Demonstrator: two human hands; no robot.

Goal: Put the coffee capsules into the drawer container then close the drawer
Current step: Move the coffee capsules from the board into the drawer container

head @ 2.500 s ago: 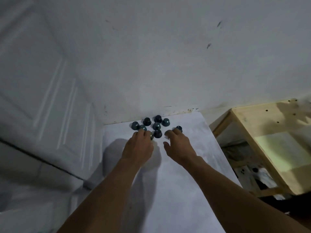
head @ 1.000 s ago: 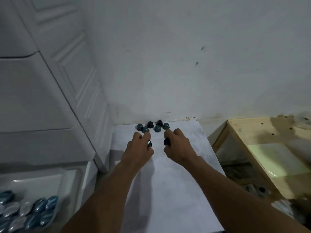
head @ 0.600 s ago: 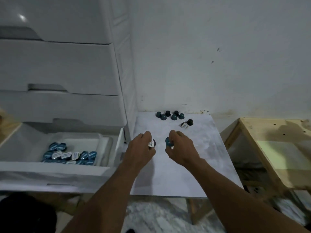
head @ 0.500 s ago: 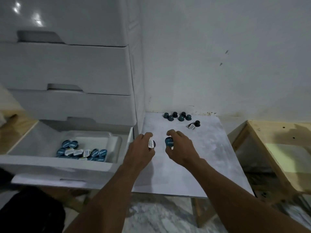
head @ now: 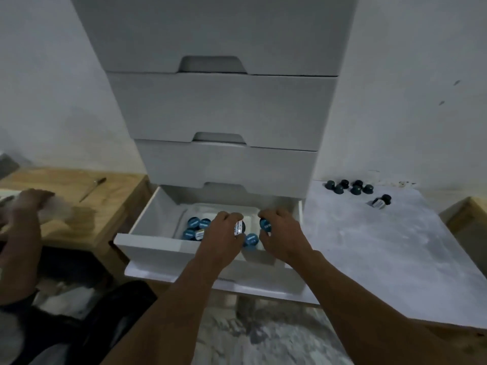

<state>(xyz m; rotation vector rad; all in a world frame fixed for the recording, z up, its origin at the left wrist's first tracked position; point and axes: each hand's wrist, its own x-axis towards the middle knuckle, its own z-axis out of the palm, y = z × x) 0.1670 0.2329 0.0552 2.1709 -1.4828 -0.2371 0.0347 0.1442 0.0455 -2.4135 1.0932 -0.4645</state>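
Note:
The bottom drawer [head: 147,245] of a white cabinet stands pulled out, with a white container [head: 201,208] inside it. Several blue coffee capsules [head: 196,229] lie in the container. My left hand [head: 224,233] is over the container and pinches one capsule [head: 239,227]. My right hand [head: 283,233] is beside it over the drawer and pinches another capsule [head: 264,224]. Several dark capsules [head: 347,187] remain on the grey table [head: 382,254] by the wall, and one [head: 380,202] lies tipped on its side.
Three shut drawers [head: 224,109] stack above the open one. Another person's hand [head: 25,206] rests on a wooden table [head: 87,206] at the left, where a thin tool [head: 92,188] lies. A second wooden table edge [head: 471,206] shows at the far right.
Both hands picked up a capsule each from the grey table and carried them left, from above the table to above the open drawer's container.

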